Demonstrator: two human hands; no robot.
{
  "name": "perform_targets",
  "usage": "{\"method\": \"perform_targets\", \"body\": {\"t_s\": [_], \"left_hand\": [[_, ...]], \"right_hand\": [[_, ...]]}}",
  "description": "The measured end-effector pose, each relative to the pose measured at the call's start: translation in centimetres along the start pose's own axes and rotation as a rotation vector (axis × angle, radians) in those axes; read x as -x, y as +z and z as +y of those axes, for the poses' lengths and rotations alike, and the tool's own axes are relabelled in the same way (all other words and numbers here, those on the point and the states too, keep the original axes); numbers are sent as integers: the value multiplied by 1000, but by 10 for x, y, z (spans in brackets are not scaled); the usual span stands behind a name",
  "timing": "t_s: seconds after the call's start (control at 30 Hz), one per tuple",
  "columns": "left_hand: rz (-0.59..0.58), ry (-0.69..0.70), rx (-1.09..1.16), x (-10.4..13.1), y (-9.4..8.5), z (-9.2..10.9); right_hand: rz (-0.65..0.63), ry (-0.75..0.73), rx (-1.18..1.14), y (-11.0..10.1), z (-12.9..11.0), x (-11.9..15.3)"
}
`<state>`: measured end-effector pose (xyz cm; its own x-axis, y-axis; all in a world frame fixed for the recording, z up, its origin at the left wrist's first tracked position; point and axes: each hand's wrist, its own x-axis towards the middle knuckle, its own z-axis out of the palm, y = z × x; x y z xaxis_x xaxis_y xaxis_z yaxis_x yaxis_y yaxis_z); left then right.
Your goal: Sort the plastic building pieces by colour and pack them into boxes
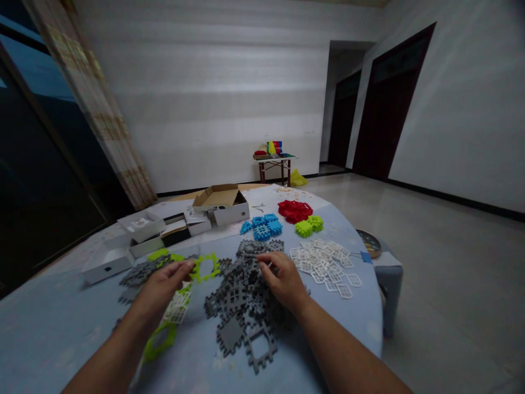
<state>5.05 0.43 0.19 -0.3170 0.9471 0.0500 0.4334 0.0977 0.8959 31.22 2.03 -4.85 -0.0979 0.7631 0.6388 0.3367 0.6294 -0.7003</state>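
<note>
My left hand [170, 278] is closed in a pinch at the left edge of a lime-green square building piece [206, 267] with toothed edges and an open middle. Over the top of a heap of grey toothed building pieces [233, 298], my right hand [285, 276] has thumb and forefinger pinched on what looks like the edge of a grey piece, partly hidden by the fingers. Beneath my left forearm lie white lattice pieces [177, 309] and another lime-green frame [161, 342]. More grey pieces [137, 273] lie beyond that wrist.
White lattice pieces [322, 260] spread at the right. Behind them are red pieces [294, 210], lime-green pieces [308, 225] and blue pieces [262, 226]. An open cardboard box [232, 213] and white trays [109, 261] stand at the back left. A stool [389, 284] adjoins the table's right edge.
</note>
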Motion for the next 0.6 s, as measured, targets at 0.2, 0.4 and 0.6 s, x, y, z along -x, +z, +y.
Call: {"method": "perform_targets", "body": {"t_s": [0.2,0.4,0.6], "left_hand": [[-176,-75,296,14,48,14],[-257,-137,405,23,76,20],[-186,-20,191,23,68,17]], "right_hand": [[-95,-21,28,5,-4,3],[-118,19,92,11,-8,4],[-48,-53,193,1,-4,-5]]}}
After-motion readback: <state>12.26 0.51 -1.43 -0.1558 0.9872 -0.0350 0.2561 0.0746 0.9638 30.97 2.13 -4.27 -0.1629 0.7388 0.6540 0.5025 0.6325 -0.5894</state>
